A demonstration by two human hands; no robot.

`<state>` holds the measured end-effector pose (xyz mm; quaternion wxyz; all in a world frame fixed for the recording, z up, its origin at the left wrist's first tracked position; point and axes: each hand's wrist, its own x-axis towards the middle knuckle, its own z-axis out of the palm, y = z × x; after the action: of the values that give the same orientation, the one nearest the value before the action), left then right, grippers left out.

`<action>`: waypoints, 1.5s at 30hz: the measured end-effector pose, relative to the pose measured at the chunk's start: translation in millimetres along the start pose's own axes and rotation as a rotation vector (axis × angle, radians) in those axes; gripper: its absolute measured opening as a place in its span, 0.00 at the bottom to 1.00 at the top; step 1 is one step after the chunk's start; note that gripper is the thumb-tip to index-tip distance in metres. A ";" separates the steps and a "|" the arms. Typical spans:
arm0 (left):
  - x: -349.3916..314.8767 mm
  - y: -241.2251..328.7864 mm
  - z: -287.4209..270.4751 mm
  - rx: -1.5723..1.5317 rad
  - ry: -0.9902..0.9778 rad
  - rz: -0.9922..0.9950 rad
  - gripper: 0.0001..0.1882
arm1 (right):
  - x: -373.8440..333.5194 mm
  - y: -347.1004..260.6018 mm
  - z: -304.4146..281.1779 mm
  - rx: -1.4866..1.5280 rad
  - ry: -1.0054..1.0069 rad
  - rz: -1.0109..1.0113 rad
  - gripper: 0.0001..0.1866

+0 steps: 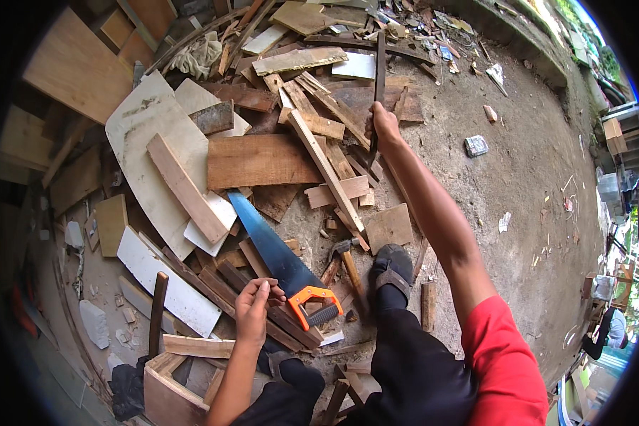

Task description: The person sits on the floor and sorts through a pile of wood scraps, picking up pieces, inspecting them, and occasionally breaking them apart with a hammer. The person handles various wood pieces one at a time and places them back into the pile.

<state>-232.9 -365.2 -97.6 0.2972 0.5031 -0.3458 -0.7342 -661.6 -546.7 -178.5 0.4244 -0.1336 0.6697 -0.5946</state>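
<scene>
My right hand (385, 126) is stretched far forward, closed around a long dark wooden strip (380, 67) that points away from me. My left hand (254, 307) hovers low at the centre-left, fingers curled and the tips pinched together; whatever they hold, if anything, is too small to make out. Beside that hand a handsaw (273, 245) with a blue blade and an orange-and-black handle rests across dark planks. Close to my right foot stands or leans a claw hammer (352, 268) with a wooden handle, its head uppermost in view.
Scrap boards are heaped ahead, including a wide brown board (263, 162) and a pale curved panel (145, 135). A wooden frame or box (174, 394) sits at lower left. Bare dirt ground (518, 192) with litter spreads to the right. My sandalled foot (392, 270) is beside the hammer.
</scene>
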 end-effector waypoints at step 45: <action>3.6 23.0 40.3 0.158 -0.058 0.185 0.11 | -192.6 87.5 -145.4 -0.908 -0.092 -0.726 0.32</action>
<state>-270.0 -373.0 -70.7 0.3131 0.4691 -0.4560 -0.6885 -622.4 -293.3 -189.1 0.1220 -0.5489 0.7497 -0.3489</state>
